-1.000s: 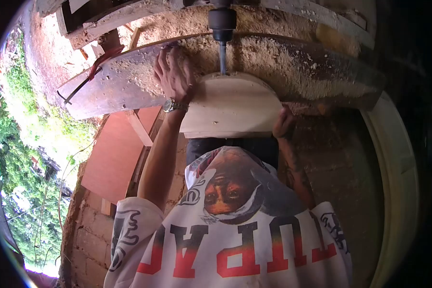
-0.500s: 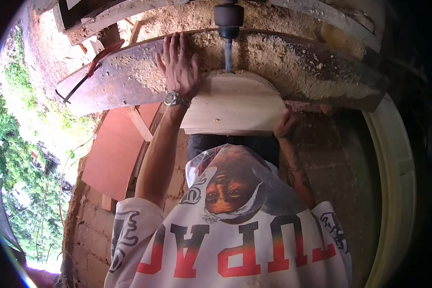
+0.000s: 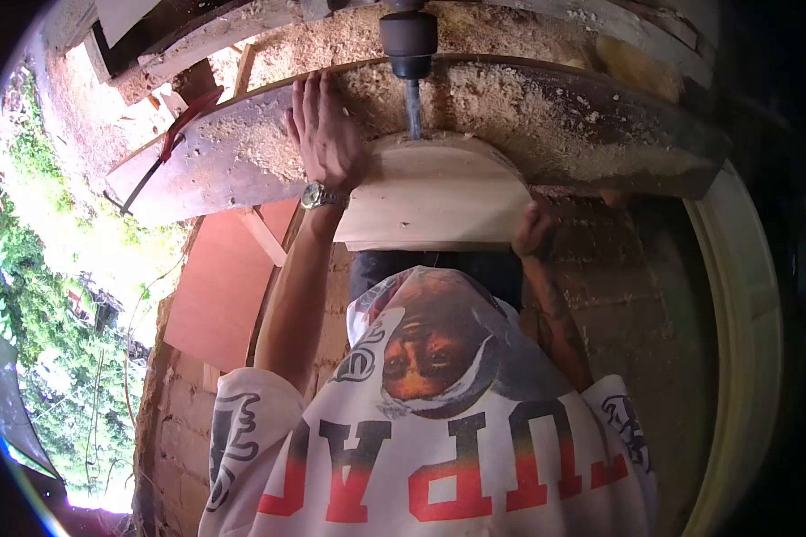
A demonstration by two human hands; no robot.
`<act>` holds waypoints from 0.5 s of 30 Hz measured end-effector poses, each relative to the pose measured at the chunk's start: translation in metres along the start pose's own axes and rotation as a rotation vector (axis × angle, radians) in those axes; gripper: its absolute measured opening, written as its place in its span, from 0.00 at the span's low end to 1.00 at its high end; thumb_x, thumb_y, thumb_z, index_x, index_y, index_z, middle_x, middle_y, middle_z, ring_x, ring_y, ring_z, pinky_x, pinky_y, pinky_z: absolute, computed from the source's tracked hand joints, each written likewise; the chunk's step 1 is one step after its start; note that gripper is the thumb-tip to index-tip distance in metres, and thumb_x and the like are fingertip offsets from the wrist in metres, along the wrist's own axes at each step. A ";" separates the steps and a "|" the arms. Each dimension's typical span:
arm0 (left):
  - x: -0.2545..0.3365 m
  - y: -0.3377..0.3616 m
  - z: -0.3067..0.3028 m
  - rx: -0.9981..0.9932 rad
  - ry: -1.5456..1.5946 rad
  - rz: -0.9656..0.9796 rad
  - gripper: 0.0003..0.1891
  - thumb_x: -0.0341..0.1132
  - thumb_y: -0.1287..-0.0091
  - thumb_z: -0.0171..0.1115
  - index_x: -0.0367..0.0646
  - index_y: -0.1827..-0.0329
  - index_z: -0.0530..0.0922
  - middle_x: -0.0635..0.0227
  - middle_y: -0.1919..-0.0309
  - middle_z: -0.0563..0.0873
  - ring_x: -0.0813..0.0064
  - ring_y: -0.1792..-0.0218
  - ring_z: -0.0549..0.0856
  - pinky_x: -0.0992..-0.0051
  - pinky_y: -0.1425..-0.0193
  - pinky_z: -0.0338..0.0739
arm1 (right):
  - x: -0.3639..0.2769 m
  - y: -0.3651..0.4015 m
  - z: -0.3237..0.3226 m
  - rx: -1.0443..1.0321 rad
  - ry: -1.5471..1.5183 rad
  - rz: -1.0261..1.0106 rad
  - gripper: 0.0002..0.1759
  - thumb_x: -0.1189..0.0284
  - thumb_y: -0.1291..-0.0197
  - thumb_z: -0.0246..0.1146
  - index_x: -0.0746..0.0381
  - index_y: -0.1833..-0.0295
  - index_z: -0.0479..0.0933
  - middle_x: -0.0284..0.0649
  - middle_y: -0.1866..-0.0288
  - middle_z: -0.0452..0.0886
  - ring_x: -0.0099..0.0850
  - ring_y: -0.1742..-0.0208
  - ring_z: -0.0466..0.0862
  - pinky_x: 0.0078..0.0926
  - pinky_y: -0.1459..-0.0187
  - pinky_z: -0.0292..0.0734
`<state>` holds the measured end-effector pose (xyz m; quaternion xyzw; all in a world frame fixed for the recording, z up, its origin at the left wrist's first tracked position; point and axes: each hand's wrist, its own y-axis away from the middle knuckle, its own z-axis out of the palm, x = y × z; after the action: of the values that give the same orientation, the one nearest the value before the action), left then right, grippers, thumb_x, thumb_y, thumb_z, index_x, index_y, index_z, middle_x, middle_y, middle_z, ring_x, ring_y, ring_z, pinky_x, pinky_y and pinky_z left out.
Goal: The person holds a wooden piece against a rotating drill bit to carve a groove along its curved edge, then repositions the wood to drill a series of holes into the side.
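A pale wooden board (image 3: 434, 197) with a curved far edge lies on the sawdust-strewn worktable (image 3: 215, 161), its straight edge toward my body. The bit (image 3: 414, 107) hangs upright from a dark chuck (image 3: 409, 40) and meets the board's curved edge near its top. My left hand (image 3: 327, 139) lies flat, fingers stretched forward, on the table and against the board's left side; a watch is on that wrist. At the board's right corner, my right hand (image 3: 535, 230) grips the edge with curled fingers. The board hides part of its grip.
A red-handled tool with a thin dark rod (image 3: 175, 134) rests at the table's left end. Wooden beams (image 3: 215, 40) run behind the table. A reddish panel (image 3: 219, 286) leans below on the left. On the right is a curved pale wooden frame (image 3: 743, 295).
The chuck and bit now appear slightly further left and lower in the view. My left hand sits slightly further left. Both hands keep their places on the board.
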<state>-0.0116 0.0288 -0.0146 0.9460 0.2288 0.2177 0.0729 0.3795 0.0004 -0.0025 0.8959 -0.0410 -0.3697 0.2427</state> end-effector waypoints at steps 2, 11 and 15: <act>-0.003 0.000 0.003 0.005 -0.001 0.006 0.41 0.42 0.31 0.55 0.45 0.12 0.63 0.54 0.15 0.67 0.51 0.12 0.58 0.40 0.12 0.45 | 0.003 -0.001 0.000 -0.014 0.012 -0.038 0.31 0.51 0.18 0.46 0.66 0.45 0.85 0.60 0.57 0.86 0.59 0.55 0.87 0.49 0.56 0.81; 0.002 0.001 -0.003 -0.006 0.044 -0.009 0.40 0.43 0.28 0.53 0.48 0.11 0.61 0.55 0.13 0.63 0.50 0.11 0.55 0.41 0.11 0.42 | 0.035 0.000 0.007 0.015 0.081 -0.079 0.31 0.50 0.18 0.47 0.68 0.48 0.84 0.60 0.59 0.85 0.58 0.57 0.87 0.52 0.58 0.79; 0.001 0.004 -0.005 -0.051 0.059 0.014 0.46 0.43 0.35 0.57 0.46 0.10 0.57 0.54 0.12 0.60 0.50 0.10 0.52 0.40 0.11 0.42 | -0.011 -0.001 -0.006 -0.057 -0.003 -0.037 0.33 0.49 0.18 0.47 0.69 0.52 0.83 0.60 0.62 0.84 0.59 0.60 0.86 0.54 0.59 0.77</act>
<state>-0.0114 0.0253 -0.0092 0.9386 0.2188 0.2516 0.0890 0.3751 0.0065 0.0081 0.8888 -0.0141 -0.3765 0.2609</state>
